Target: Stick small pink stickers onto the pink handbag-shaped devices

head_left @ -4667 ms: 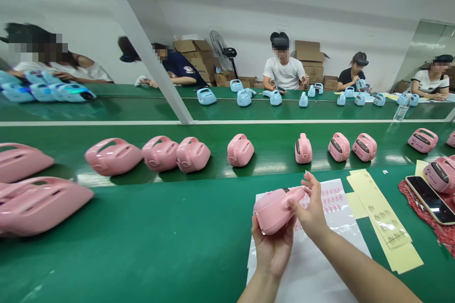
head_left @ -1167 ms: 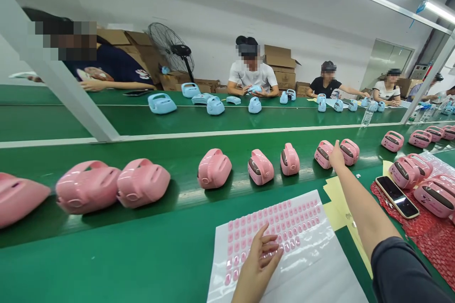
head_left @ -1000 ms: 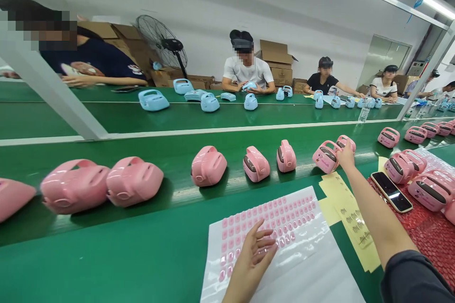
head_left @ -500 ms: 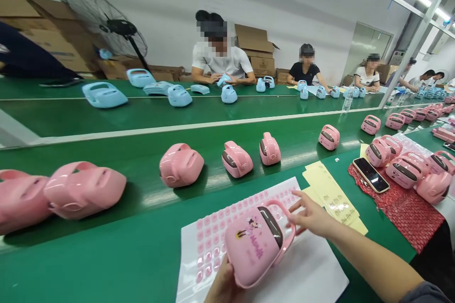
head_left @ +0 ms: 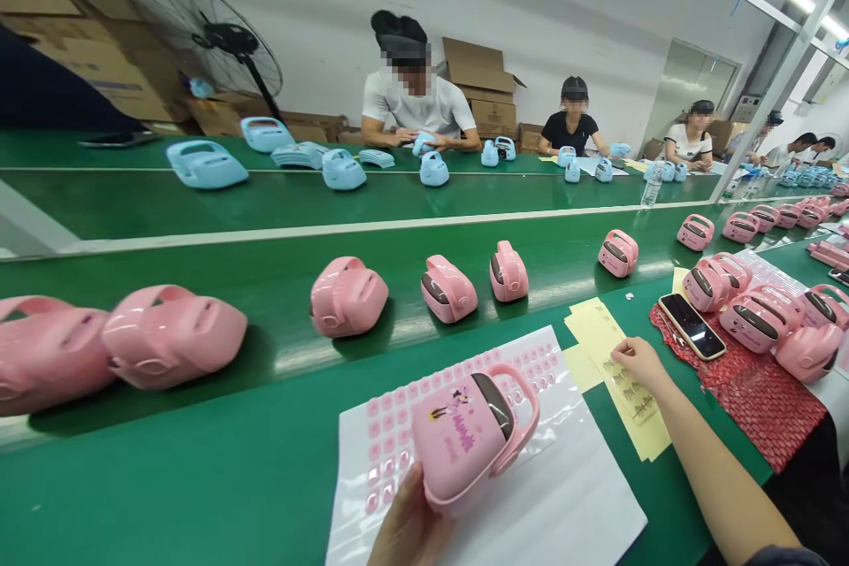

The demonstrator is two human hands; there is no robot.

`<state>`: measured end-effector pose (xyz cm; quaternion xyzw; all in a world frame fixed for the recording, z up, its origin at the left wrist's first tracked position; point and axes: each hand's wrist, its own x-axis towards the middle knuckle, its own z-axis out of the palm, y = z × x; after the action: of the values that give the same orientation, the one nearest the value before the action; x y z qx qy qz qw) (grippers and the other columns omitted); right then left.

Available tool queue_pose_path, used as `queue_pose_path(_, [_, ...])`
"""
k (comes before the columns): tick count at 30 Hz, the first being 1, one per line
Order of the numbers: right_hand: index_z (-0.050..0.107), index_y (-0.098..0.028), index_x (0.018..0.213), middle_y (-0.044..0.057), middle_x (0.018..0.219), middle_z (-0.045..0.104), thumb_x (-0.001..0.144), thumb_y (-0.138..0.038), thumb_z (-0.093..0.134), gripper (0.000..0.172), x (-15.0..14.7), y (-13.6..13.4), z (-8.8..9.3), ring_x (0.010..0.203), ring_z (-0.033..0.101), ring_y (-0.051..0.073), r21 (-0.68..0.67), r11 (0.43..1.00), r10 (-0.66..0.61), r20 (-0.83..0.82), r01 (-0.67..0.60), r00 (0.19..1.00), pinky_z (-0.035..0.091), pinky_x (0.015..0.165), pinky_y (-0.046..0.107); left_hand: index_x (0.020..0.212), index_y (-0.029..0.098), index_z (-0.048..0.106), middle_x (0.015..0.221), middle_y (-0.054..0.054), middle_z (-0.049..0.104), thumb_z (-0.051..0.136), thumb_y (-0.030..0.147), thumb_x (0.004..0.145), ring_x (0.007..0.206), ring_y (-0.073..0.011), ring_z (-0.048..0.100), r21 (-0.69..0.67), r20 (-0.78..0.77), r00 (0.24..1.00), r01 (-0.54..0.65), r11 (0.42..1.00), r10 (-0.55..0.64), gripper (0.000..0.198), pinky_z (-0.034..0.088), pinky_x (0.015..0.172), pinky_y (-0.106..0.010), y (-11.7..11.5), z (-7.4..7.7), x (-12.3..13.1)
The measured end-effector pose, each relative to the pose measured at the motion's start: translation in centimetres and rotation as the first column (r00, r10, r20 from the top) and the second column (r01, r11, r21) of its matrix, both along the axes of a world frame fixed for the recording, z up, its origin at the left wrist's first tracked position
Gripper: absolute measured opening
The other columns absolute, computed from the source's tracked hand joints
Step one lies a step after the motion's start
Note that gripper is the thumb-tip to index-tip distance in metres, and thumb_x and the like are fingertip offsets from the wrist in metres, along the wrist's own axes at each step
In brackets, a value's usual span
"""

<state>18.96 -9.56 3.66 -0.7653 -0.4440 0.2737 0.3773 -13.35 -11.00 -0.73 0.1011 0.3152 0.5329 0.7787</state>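
My left hand [head_left: 408, 531] grips a pink toy case [head_left: 472, 433] from below, holding it over a clear sheet of small pink stickers [head_left: 398, 424]. The case has a handle, a dark window and a printed cartoon figure facing up. My right hand [head_left: 638, 362] reaches right to the yellow sticker strips [head_left: 620, 371], fingertips pinched down on one strip. Whether it holds a sticker is too small to see.
Several pink cases [head_left: 348, 296] ride the green conveyor belt [head_left: 199, 460] beyond the sheet. More pink cases [head_left: 756, 318] and a phone [head_left: 692, 326] lie on a red cloth [head_left: 749, 389] at right. Other workers sit across the far belt with blue cases [head_left: 341, 169].
My right hand took a pink case off the belt, passed it to my left hand over the sticker sheet, then moved right to the yellow strips. The view swung right.
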Motion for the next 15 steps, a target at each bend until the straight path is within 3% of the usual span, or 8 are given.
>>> queue_pose_path(4, [0.053,-0.018,0.050,0.002,0.069,0.053,0.061,-0.014,0.058,0.013,-0.7,0.0,-0.2,0.067,0.054,0.016,0.016,0.998,-0.061,0.098,0.059,0.993,0.041,0.063,0.029,0.125,0.030,0.049,0.099,-0.002,0.072,0.078,0.040,0.054,0.082,-0.0288,0.068,0.004,-0.068,0.998,0.005,1.000,-0.004,0.078,0.059,0.066,-0.036,-0.4,1.2,0.0])
queue_pose_path(8, [0.055,-0.019,0.052,0.001,0.070,0.053,0.062,-0.015,0.058,0.011,-0.9,-0.3,-0.2,0.066,0.055,0.015,0.020,0.998,-0.065,0.117,0.063,0.991,0.043,0.065,0.029,0.125,0.032,0.048,0.092,-0.002,0.074,0.078,0.040,0.055,0.084,-0.0286,0.068,0.022,-0.049,0.999,0.010,1.000,-0.009,0.077,0.058,0.066,-0.035,-0.3,0.6,-0.3])
queue_pose_path(12, [0.057,-0.018,0.056,0.002,0.066,0.055,0.065,-0.021,0.058,0.009,-0.8,-0.3,-0.2,0.062,0.055,0.015,0.005,0.998,-0.059,0.086,0.059,0.995,0.044,0.062,0.030,0.128,0.034,0.044,0.094,-0.004,0.074,0.072,0.054,0.056,0.097,-0.0324,0.062,0.020,0.024,1.000,0.011,1.000,-0.012,0.080,0.056,0.071,-0.039,0.1,-0.4,-0.8])
queue_pose_path(15, [0.055,-0.019,0.051,0.003,0.070,0.055,0.061,-0.018,0.060,0.011,-1.0,-0.2,-0.2,0.068,0.055,0.017,0.028,0.996,-0.083,0.084,0.081,0.993,0.044,0.067,0.031,0.128,0.036,0.043,0.101,-0.003,0.071,0.070,0.058,0.055,0.104,-0.0325,0.059,0.035,0.100,0.994,-0.038,0.999,0.034,0.081,0.055,0.073,-0.041,0.2,0.0,-0.7])
